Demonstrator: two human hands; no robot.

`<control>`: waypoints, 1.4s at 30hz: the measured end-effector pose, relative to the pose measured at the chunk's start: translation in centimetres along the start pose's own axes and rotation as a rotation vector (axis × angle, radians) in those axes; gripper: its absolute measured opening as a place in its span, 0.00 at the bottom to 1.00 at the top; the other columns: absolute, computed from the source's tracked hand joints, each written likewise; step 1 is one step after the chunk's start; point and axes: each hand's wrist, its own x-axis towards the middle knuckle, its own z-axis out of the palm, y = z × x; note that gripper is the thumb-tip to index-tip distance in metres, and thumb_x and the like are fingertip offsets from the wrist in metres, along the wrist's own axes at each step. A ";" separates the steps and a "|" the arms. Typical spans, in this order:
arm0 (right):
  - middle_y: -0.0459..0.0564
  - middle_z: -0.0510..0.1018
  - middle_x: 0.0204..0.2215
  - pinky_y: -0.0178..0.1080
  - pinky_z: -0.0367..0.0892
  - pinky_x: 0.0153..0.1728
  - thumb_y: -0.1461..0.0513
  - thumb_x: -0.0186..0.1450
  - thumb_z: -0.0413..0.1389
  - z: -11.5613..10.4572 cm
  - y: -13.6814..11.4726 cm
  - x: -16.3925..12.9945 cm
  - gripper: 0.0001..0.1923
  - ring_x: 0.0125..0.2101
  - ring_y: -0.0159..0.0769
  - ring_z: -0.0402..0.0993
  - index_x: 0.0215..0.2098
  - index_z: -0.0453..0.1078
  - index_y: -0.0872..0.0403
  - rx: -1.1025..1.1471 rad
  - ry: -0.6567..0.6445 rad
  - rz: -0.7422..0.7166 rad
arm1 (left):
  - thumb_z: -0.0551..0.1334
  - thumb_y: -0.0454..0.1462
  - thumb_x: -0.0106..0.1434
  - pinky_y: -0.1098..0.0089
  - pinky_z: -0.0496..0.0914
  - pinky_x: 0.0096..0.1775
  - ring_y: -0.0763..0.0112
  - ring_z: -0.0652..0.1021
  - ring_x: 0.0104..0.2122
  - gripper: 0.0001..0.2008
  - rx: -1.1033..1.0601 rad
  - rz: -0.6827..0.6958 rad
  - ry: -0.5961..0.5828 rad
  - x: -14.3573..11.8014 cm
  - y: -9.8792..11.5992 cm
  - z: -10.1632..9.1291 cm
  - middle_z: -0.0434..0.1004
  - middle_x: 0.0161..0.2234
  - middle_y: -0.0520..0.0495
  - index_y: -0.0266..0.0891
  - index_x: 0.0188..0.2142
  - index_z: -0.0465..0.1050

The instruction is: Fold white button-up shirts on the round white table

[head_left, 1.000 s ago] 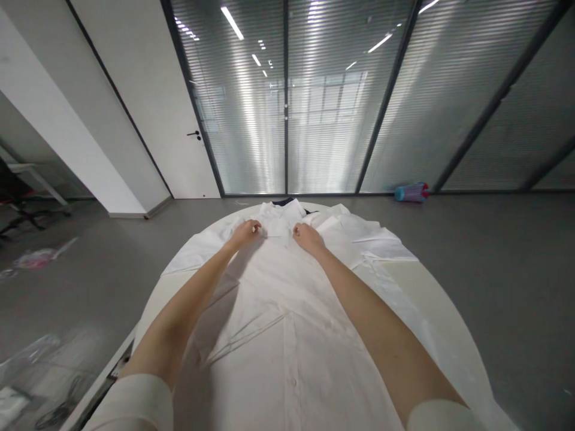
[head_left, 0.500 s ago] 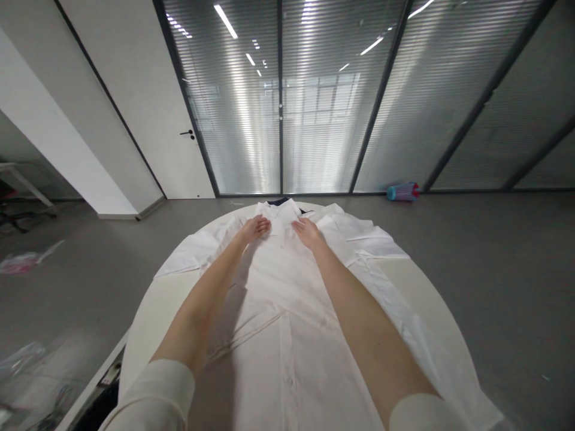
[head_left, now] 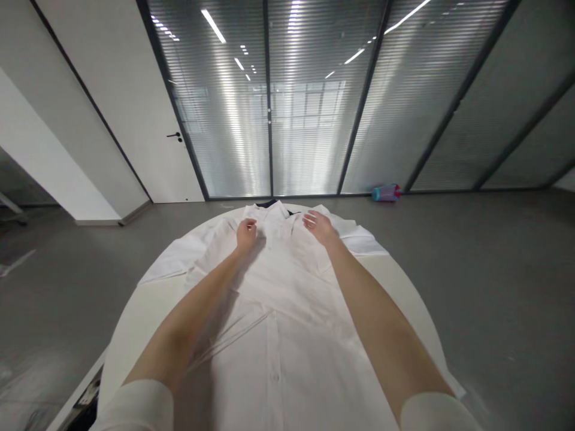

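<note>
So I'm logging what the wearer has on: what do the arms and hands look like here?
Both forearms are bare, with off-white sleeves pushed up near the elbows: the left sleeve and right sleeve show at the bottom edge. The left hand and right hand are bare, with no gloves; no watch or rings are visible.

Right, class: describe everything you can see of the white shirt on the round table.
The white shirt lies spread flat, front up, on the round white table, collar at the far edge, hem nearest the camera. It looks like thin, creased woven cloth, with a buttoned placket down the middle and sleeves spread to both sides. The left hand and the right hand rest on it beside the collar; both forearms lie over it.
</note>
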 end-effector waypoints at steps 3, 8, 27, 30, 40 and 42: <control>0.48 0.79 0.31 0.32 0.72 0.33 0.60 0.65 0.60 -4.2 -3.7 -1.0 0.05 0.29 0.31 0.76 0.38 0.71 0.52 -0.125 0.035 0.000 | 0.59 0.22 0.59 0.69 0.69 0.45 0.73 0.73 0.37 0.09 0.144 0.183 -0.272 -4.4 1.0 4.6 0.74 0.33 0.50 0.36 0.33 0.72; 0.48 0.78 0.30 0.31 0.69 0.30 0.62 0.67 0.58 -10.5 -7.6 -4.3 0.03 0.26 0.29 0.74 0.38 0.71 0.54 -0.363 0.119 0.046 | 0.64 0.28 0.59 0.67 0.70 0.48 0.66 0.78 0.40 0.08 0.393 0.607 -1.044 -16.2 2.5 13.3 0.79 0.39 0.48 0.38 0.38 0.78; 0.54 0.81 0.39 0.32 0.73 0.31 0.60 0.67 0.59 -12.5 -7.7 -9.2 0.07 0.28 0.30 0.77 0.41 0.71 0.55 -0.679 -0.012 0.135 | 0.62 0.38 0.65 0.64 0.69 0.41 0.64 0.76 0.41 0.13 0.996 1.372 -1.309 -29.6 3.0 16.4 0.74 0.44 0.45 0.38 0.49 0.71; 0.55 0.81 0.40 0.32 0.73 0.31 0.60 0.67 0.59 -12.0 -7.2 -9.1 0.07 0.28 0.30 0.78 0.41 0.71 0.56 -0.696 -0.039 0.141 | 0.60 0.37 0.68 0.65 0.69 0.39 0.65 0.75 0.40 0.10 0.980 1.421 -1.244 -29.7 2.5 16.2 0.75 0.44 0.44 0.39 0.48 0.72; 0.54 0.82 0.38 0.30 0.71 0.28 0.59 0.66 0.60 -12.0 -6.1 -8.7 0.09 0.27 0.29 0.77 0.42 0.72 0.55 -0.735 -0.041 0.158 | 0.55 0.39 0.72 0.65 0.71 0.38 0.65 0.78 0.38 0.11 1.069 1.323 -1.145 -30.1 1.8 15.7 0.77 0.40 0.43 0.37 0.40 0.75; 0.54 0.82 0.38 0.30 0.71 0.28 0.59 0.66 0.61 -12.0 -6.1 -8.8 0.09 0.27 0.30 0.77 0.42 0.72 0.55 -0.738 -0.041 0.159 | 0.56 0.41 0.71 0.65 0.71 0.38 0.65 0.79 0.37 0.13 1.096 1.264 -1.135 -30.1 1.6 15.9 0.78 0.39 0.43 0.36 0.39 0.75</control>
